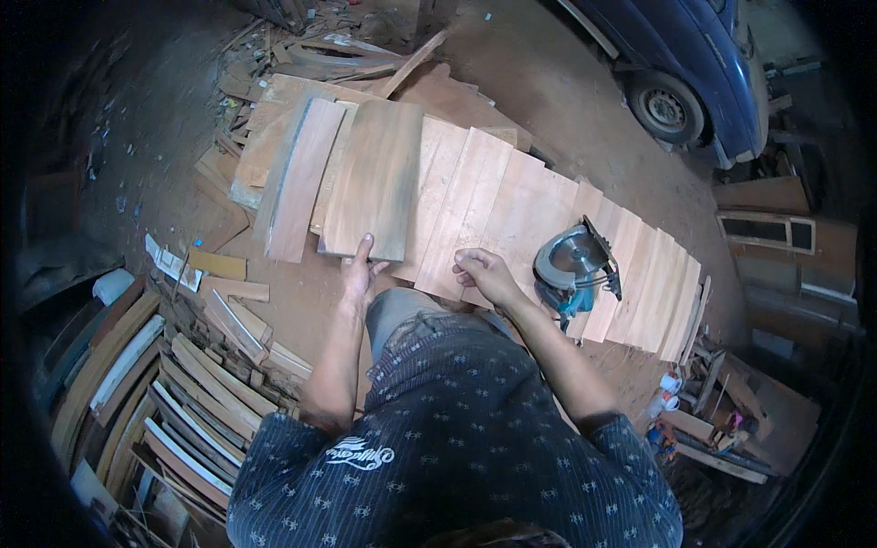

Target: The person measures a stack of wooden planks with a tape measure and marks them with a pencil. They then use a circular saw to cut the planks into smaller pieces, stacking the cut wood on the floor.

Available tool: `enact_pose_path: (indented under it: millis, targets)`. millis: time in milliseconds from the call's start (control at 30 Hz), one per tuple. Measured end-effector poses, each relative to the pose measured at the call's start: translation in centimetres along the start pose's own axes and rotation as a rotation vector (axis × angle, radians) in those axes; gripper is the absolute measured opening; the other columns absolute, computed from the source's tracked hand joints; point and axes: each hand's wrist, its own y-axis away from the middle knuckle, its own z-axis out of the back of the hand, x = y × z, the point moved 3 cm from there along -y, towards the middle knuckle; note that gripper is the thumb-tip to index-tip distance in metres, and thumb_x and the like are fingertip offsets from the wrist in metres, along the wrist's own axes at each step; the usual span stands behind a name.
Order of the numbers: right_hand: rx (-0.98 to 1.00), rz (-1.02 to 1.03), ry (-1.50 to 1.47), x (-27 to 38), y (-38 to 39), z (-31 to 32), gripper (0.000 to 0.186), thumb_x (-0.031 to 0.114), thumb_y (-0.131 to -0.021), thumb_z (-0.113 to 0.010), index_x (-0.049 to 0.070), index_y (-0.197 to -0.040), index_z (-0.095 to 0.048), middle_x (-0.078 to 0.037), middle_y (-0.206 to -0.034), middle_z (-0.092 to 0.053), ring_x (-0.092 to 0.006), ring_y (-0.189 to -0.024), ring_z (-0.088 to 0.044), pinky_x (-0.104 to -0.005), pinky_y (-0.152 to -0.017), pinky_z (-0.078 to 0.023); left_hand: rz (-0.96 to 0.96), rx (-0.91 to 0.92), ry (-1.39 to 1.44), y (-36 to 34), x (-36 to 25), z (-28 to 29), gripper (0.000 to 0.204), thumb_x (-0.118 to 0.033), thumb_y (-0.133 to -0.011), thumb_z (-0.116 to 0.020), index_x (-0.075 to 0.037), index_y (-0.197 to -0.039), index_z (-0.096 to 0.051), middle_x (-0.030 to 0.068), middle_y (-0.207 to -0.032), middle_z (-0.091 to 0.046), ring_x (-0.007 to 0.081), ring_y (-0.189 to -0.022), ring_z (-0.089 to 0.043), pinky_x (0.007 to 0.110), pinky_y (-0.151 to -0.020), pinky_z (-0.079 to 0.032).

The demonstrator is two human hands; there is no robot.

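My left hand (359, 271) grips the near edge of a brown wooden board (376, 173), thumb on top and fingers underneath. That board lies over a row of pale planks (525, 205) set side by side. Above the planks, my right hand (484, 276) is closed with its fingers curled together; whether anything small is in them I cannot make out. To its right a teal circular saw (571, 260) rests on the planks, its round blade showing. Left of the gripped board lies a narrower reddish board (309, 178) with a darker strip along its side.
Scrap wood (338, 59) is heaped beyond the planks. Curved timber pieces (196, 416) are stacked at the lower left. A blue car (681, 59) stands at the far right. Containers and offcuts (703, 416) lie at the lower right, and old wooden panels (790, 242) lean farther back.
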Motion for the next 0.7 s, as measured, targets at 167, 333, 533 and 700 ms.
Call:
enact_pose_path:
  millis: [167,333,533,700]
  targets:
    - [-0.022,0.058,0.102,-4.1,-3.0,1.8,0.035,0.030,-0.096,-0.065,-0.002,-0.110,-0.067,-0.010,-0.094,-0.070,-0.0176,-0.083,-0.066,-0.0311,-0.074,-0.054,0.015,0.143,0.033,2.1,4.3,2.3,0.061,-0.032,-0.094,-0.070,-0.004,-0.141,-0.044,0.0146,-0.132,-0.057,0.0272,-0.115,-0.061,0.045,-0.091,-0.054]
    - [-0.098,0.159,0.981,-7.8,-1.5,7.8,0.038,0.033,-0.092,-0.064,-0.001,-0.109,-0.068,-0.019,-0.097,-0.069,-0.0321,-0.091,-0.068,-0.0431,-0.082,-0.054,0.088,-0.196,-0.614,-1.9,8.4,6.6,0.072,-0.040,-0.091,-0.068,0.000,-0.143,-0.040,0.0198,-0.137,-0.055,0.0339,-0.122,-0.056,0.048,-0.103,-0.045]
    - [-0.063,-0.264,1.901,-12.8,1.5,14.6,0.045,0.026,-0.094,-0.054,0.004,-0.133,-0.056,-0.027,-0.136,-0.054,-0.0422,-0.125,-0.053,-0.0493,-0.103,-0.045,-0.426,-0.297,-1.214,-7.4,2.4,5.8,0.090,-0.065,-0.073,-0.076,0.007,-0.124,-0.057,0.0274,-0.125,-0.062,0.0347,-0.121,-0.058,0.041,-0.102,-0.045]
    - [-0.073,-0.363,1.604,-13.6,1.3,19.9,0.052,0.014,-0.099,-0.037,0.015,-0.151,-0.037,-0.025,-0.145,-0.047,-0.0423,-0.135,-0.044,-0.0611,-0.111,-0.032,0.033,0.003,-1.315,-12.4,1.1,4.5,0.096,-0.067,-0.063,-0.082,0.008,-0.119,-0.060,0.0234,-0.114,-0.068,0.0316,-0.105,-0.067,0.041,-0.090,-0.052]
